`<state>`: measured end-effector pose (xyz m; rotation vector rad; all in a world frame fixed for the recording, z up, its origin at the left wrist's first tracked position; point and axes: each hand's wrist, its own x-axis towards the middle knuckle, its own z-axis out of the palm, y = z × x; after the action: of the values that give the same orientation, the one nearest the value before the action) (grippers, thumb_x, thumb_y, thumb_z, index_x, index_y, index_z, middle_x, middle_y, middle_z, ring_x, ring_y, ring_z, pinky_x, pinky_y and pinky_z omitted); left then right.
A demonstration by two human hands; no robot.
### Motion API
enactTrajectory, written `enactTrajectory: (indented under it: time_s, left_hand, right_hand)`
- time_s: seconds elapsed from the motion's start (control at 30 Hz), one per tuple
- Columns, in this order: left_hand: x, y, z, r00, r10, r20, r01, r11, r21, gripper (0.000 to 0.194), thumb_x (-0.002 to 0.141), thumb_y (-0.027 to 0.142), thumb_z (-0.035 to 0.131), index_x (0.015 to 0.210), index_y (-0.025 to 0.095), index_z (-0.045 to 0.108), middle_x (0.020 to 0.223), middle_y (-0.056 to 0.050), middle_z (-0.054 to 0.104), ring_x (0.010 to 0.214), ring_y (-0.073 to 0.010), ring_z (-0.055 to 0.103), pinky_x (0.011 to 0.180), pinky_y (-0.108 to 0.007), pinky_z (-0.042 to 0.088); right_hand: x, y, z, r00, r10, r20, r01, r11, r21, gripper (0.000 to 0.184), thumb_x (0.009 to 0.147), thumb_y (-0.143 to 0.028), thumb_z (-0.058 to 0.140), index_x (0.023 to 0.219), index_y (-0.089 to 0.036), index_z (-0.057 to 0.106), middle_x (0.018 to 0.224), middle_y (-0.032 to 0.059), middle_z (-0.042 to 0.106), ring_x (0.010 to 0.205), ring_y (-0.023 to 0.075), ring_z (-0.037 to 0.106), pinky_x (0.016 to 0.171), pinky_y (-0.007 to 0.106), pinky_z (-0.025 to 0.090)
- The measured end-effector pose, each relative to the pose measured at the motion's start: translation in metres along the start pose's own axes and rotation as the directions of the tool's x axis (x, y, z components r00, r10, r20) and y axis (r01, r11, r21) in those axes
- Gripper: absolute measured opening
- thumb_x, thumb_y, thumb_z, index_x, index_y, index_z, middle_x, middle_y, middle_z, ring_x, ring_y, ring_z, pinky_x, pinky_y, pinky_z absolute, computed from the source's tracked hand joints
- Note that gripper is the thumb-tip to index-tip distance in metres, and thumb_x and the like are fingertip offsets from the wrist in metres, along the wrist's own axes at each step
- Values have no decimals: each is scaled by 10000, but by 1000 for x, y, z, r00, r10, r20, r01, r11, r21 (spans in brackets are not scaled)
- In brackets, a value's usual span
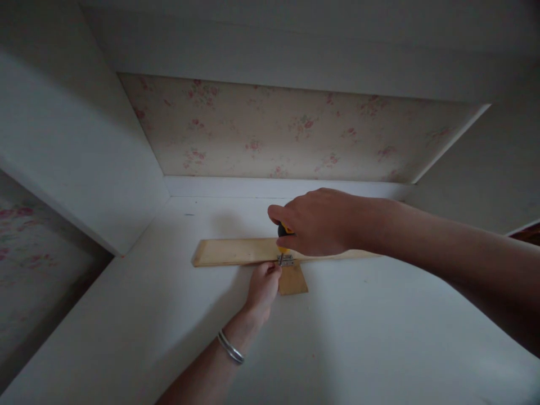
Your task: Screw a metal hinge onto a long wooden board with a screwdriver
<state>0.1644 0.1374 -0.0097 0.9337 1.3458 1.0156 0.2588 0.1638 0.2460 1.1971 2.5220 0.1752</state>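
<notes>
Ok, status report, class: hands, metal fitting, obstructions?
Right hand grips screwdriver. Left hand at metal fitting, where long board meets short board. Right hand partly hides long board.

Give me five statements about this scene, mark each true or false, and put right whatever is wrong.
1. The right hand grips a screwdriver. True.
2. The silver bracelet is on the right wrist. False: it is on the left wrist.
3. The left hand has its fingers close to the metal fitting. True.
4. The short wooden piece sits on the far side of the long board. False: it sits on the near side.
5. The wallpaper behind has a floral pattern. True.
</notes>
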Motion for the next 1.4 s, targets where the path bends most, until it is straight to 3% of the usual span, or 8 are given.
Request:
enactTrajectory:
  time_s: [0.13,0.27,0.77,0.9,1.07,1.23,1.3,1.4]
  left_hand:
    - [1,-1,0,1000,-3,1,3,1000,7,237,758,395,613,756,159,633,757,-49,641,704,-169,568,577,-246,355]
    - [1,-1,0,1000,-2,-10,2,1000,31,276,748,435,630,713,162,615,698,-32,613,664,-153,542,560,-239,336]
    - [-1,4,0,1000,2,-17,-2,1000,4,231,757,378,623,729,149,642,710,-37,631,654,-142,518,552,-232,324]
    - [0,3,0,1000,1,-20,-1,1000,9,238,758,384,622,732,149,646,704,-42,634,660,-148,526,559,-235,329]
    - [0,3,0,1000,-14,-19,14,1000,-1,240,757,387,629,755,149,656,713,-46,636,668,-150,537,560,-233,335]
    - [0,3,0,1000,0,-23,0,1000,5,221,755,376,631,732,156,645,670,-32,612,642,-146,519,558,-236,330]
    - [0,3,0,1000,-7,-27,7,1000,10,231,749,388,637,737,157,650,689,-39,624,662,-156,536,570,-241,339]
    - [0,3,0,999,-11,-34,12,1000,25,239,740,398,645,743,159,655,709,-44,635,686,-168,557,580,-247,349]
  right_hand:
    - [1,0,1,998,-27,-61,26,999,-26,501,926,-576,393,1144,-175,600,913,152,701,819,305,664,631,353,420]
    - [1,-1,2,999,-47,-27,48,998,37,423,895,-484,491,1213,-209,544,998,116,705,784,269,665,612,331,414]
    - [1,-3,3,996,-30,-84,25,998,-57,463,951,-529,370,1165,-174,578,923,156,701,819,295,663,661,361,419]
    - [0,-2,2,1000,-23,-14,24,999,32,465,901,-520,474,1238,-207,537,994,124,702,791,262,660,671,352,428]
    - [0,-3,0,1000,-2,-29,0,999,-51,494,952,-536,362,1107,-150,629,913,175,698,868,309,660,695,382,430]
    - [-1,-3,1,999,-40,-9,40,999,31,436,879,-471,527,1242,-229,538,1040,116,693,781,256,659,642,341,418]
    - [0,-3,2,999,-31,-27,30,999,-26,362,927,-444,453,1167,-209,586,978,131,697,802,271,658,650,352,413]
    - [0,-2,2,998,1,-61,-4,999,-50,460,939,-541,395,1155,-184,588,945,144,691,813,289,655,647,358,410]
